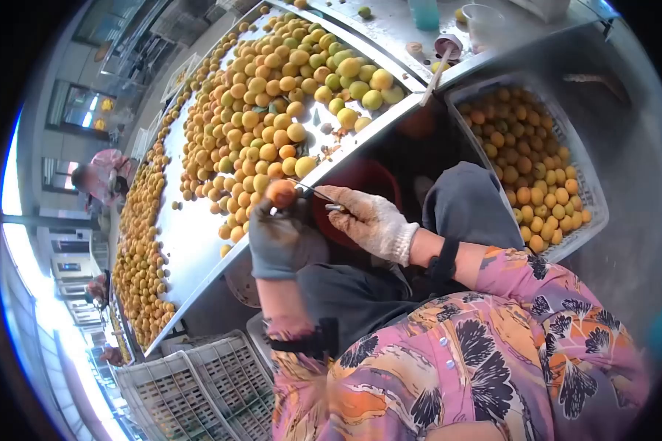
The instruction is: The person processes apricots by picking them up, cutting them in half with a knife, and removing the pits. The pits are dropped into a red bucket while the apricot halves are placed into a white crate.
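We note our left hand [278, 239], grey-gloved: fingers clamped around one orange fruit [281, 193], which sits at the fingertips by the near edge of the metal table [180, 253]. Our right hand [366, 220], in a stained white glove: thumb and fingers together on a thin tool [312, 190], its tip toward the fruit; contact, we cannot tell. Outward: fruit heap [272, 110] on the table, red bucket [381, 180] below its near edge, fruit-filled crate [598, 198] on our side of it, rightward.

White glare floods the left edge, the tabletop [189, 250] shines, and fisheye distortion bends the black-rimmed view.
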The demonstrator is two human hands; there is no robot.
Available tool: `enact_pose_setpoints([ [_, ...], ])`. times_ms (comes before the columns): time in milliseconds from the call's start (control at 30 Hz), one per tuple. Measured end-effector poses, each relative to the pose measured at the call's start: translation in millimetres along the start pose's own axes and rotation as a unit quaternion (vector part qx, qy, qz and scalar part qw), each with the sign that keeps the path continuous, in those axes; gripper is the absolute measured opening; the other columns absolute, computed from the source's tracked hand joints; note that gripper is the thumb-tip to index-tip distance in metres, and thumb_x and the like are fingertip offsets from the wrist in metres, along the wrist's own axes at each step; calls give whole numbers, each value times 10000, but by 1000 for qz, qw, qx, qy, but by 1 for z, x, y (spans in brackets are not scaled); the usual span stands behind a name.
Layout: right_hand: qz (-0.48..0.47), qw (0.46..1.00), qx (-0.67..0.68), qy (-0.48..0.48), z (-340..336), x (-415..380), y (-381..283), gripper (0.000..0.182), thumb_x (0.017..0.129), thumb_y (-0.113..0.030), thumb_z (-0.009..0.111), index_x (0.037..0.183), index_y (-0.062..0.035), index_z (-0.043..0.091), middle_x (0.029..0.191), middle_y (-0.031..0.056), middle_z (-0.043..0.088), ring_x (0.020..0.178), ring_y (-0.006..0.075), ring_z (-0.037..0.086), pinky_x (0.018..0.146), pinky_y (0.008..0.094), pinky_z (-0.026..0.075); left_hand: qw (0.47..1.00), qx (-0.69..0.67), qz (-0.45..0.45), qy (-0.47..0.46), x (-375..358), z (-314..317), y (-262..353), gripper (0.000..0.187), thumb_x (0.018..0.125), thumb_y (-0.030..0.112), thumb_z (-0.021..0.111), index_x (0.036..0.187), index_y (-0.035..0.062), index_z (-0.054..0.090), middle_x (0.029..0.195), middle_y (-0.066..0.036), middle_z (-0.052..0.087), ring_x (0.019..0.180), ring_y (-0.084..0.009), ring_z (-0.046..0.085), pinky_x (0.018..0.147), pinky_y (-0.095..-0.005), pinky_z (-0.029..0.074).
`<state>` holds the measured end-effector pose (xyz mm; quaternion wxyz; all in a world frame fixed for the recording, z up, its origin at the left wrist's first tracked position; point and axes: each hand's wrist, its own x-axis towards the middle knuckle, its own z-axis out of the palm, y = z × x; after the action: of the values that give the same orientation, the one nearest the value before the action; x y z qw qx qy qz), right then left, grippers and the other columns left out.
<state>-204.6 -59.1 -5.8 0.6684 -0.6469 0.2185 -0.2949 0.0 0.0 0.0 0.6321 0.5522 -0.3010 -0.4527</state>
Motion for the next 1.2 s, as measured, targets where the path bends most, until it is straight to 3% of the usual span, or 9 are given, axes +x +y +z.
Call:
enact_pose_setpoints([
  [67, -58, 980, -176, 71, -1, -2, -7, 414, 923, -104, 547, 1334, -91, 501, 1200, 174, 612, 1101, 301, 610, 922, 346, 498, 986, -116, -107, 45, -9, 23, -14, 402, 889, 206, 538, 1241, 14, 518, 1195, -145, 591, 1132, -329, 547, 1016, -489, 422],
  [167, -116, 974, -154, 114, -4, -6, -12, 399, 919, -104, 545, 1316, -79, 511, 1160, 179, 624, 1067, 325, 617, 907, 354, 504, 916, -352, -193, -9, -28, 54, -5, 387, 892, 174, 531, 1243, 12, 518, 1193, -135, 590, 1060, -317, 589, 959, -464, 478],
  [200, -96, 977, -152, 115, -9, -10, -15, 383, 923, -115, 538, 1304, -79, 521, 1152, 169, 632, 1061, 331, 615, 904, 350, 503, 684, -663, -300, -50, -25, 53, -15, 406, 896, 170, 534, 1276, 30, 500, 1196, -123, 590, 1062, -293, 596, 910, -421, 499],
  [233, -100, 976, -153, 117, -12, -7, -15, 383, 923, -115, 538, 1304, -79, 521, 1152, 169, 632, 1061, 331, 615, 904, 350, 503, 686, -661, -299, -53, -27, 46, -17, 406, 896, 170, 534, 1276, 30, 500, 1196, -123, 590, 1062, -293, 596, 910, -421, 499],
  [300, -71, 971, -220, 68, -18, -2, -14, 367, 922, -135, 539, 1285, -79, 534, 1145, 162, 637, 1049, 325, 621, 896, 355, 506, 969, -152, -95, -170, -35, 42, -14, 430, 912, 185, 533, 1317, 52, 472, 1202, -108, 586, 1115, -258, 574, 875, -370, 494],
  [533, -81, 947, -310, 28, -16, -9, -29, 354, 900, -188, 576, 1249, -132, 563, 1076, 147, 650, 988, 335, 629, 843, 370, 524, 959, -218, -159, -83, -49, 54, -6, 437, 940, 226, 554, 1327, 39, 467, 1188, -77, 582, 1017, -185, 593, 813, -310, 491],
  [600, -78, 936, -344, 4, -17, -11, -23, 355, 895, -219, 583, 1241, -141, 563, 1030, 137, 652, 945, 333, 636, 801, 384, 531, 990, -82, -34, -108, -48, 47, -20, 430, 944, 256, 588, 1292, 19, 502, 1150, -61, 577, 931, -146, 584, 785, -285, 483],
  [767, -64, 900, -429, -47, -17, -13, -21, 237, 876, -237, 560, 1098, -157, 569, 845, 116, 631, 784, 337, 639, 675, 448, 518, 994, -32, -100, -5, -60, 29, -18, 492, 911, 336, 651, 1256, 5, 535, 1045, -32, 580, 805, -97, 543, 720, -227, 465],
  [1200, -255, 822, -452, -234, 65, 16, -31, 214, 883, -314, 597, 985, -130, 561, 794, 92, 614, 668, 311, 643, 544, 418, 518, 999, -21, -33, 28, -142, -45, 14, 690, 786, 512, 740, 1172, -37, 581, 984, -45, 625, 778, -105, 559, 667, -229, 457],
])
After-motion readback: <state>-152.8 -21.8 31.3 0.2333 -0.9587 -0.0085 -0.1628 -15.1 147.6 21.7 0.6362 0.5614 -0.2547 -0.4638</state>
